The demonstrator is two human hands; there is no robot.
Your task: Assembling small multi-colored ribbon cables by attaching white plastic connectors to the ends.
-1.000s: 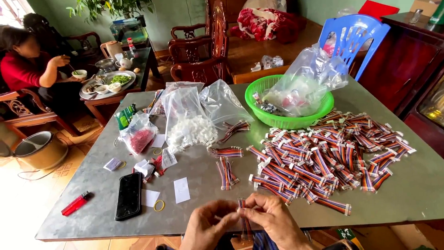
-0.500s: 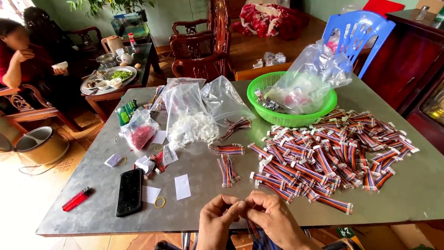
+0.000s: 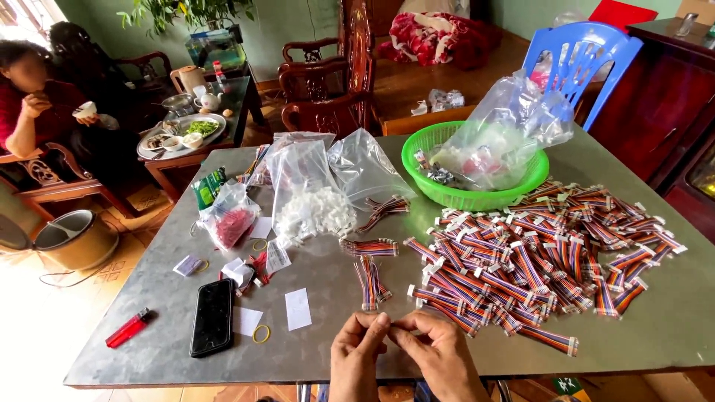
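Risk as I judge it: whatever thin bit I'm pinching could slip out and drop off the table (image 3: 149, 350) edge, since my hands work right at the near rim; too small to tell what it is. A careless elbow could also scatter the cable pile (image 3: 536, 253) just ahead. My left hand (image 3: 357, 357) and right hand (image 3: 439, 357) meet fingertip to fingertip, both closed in a pinch, knuckles up, wrists low. Phone (image 3: 212, 316) lies left, apart.
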